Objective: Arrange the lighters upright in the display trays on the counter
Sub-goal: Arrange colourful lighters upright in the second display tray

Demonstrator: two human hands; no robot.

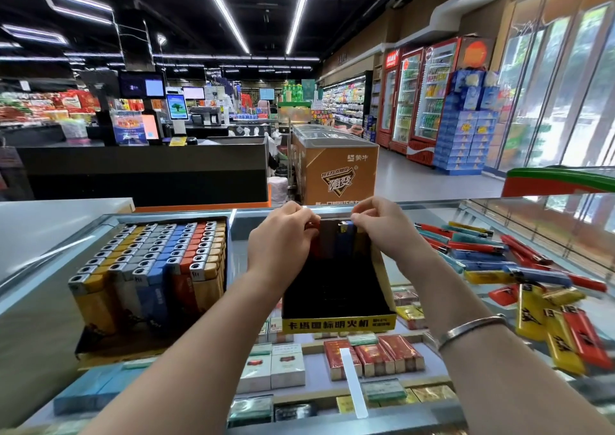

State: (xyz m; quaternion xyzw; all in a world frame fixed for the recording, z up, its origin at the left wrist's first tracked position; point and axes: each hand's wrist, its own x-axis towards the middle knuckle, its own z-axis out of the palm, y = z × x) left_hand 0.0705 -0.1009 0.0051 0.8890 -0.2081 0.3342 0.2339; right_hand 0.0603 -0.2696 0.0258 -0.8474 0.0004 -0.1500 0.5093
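Fingertips of left hand (pixel 283 235) and right hand (pixel 386 226) curled over far wall of black display tray (pixel 336 288) — grip on upright lighters (pixel 344 238) behind them mostly hidden, can't tell which one is pinched. Loose lighters (pixel 519 268) at right blurred, print unreadable, nearest ones smeared. Cigarette packs (pixel 372 354) under glass partly covered by forearms & tray. Full tray (pixel 149 268) at left — near base hidden in shadow.

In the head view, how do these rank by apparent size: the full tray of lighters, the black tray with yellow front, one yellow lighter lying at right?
1. Full tray of lighters.
2. Black tray; not much smaller.
3. Yellow lighter, clearly smallest.
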